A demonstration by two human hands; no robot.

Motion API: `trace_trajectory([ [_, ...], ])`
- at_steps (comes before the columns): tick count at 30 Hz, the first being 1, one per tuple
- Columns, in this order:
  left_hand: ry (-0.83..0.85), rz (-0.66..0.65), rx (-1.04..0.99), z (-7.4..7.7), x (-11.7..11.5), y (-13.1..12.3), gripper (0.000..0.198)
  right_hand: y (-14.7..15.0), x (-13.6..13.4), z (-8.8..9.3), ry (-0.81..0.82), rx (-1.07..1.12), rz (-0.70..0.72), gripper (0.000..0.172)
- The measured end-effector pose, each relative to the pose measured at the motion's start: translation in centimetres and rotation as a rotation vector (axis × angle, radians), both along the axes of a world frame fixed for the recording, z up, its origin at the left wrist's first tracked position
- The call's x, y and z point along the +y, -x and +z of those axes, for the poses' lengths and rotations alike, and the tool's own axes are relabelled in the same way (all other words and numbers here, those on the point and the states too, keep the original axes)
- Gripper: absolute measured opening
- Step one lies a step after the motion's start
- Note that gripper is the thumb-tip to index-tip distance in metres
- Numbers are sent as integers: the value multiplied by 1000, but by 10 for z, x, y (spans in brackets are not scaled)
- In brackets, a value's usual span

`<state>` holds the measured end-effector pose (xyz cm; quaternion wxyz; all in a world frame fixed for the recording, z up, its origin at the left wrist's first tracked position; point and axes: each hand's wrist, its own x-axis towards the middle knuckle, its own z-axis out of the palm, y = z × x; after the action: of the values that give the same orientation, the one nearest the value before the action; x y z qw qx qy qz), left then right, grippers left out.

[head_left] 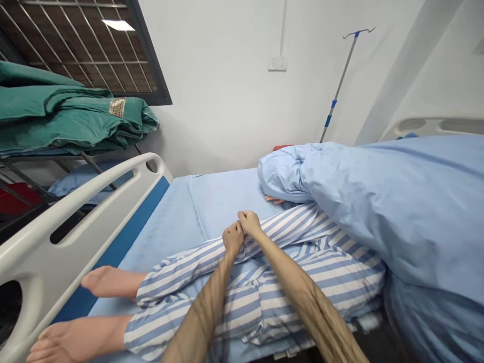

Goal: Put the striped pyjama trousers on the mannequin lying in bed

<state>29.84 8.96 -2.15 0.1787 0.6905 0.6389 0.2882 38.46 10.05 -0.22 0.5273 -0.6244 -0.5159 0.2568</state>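
A figure with smooth, manikin-like feet (113, 283) lies on the bed in blue-and-white striped trousers (291, 227). Around the knee of its far leg, my left hand (233, 237) is closed, with the trouser cloth bunched just below it. My right hand (249, 224) is closed too, touching the left at its right side and also at the trouser leg. The curled fingers hide most of the gripped cloth. A blue quilt (363, 186) is folded back over the upper body, with the fingers of the figure's hand (275, 199) showing from under it.
The white bed end board (113, 176) rises at left, beside green folded cloths (75, 116) on a rack. Light blue sheet (227, 196) covers the mattress beyond the legs. An IV pole (342, 83) stands by the wall behind the quilt.
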Motion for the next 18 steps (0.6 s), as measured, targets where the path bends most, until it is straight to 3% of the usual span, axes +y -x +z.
trace_trajectory([
  [4, 3, 9, 32, -1, -3, -4, 47, -14, -8, 8, -15, -123, -16, 42],
  [10, -5, -19, 27, -1, -5, -2, 45, -18, -24, -17, 23, -248, -58, 40],
  [14, -18, -4, -114, 17, 3, -11, 47, -22, -18, -24, -79, -142, -24, 43],
  [18, -90, 47, -305, 28, 13, -36, 47, -28, -13, -25, -150, 8, -19, 43],
])
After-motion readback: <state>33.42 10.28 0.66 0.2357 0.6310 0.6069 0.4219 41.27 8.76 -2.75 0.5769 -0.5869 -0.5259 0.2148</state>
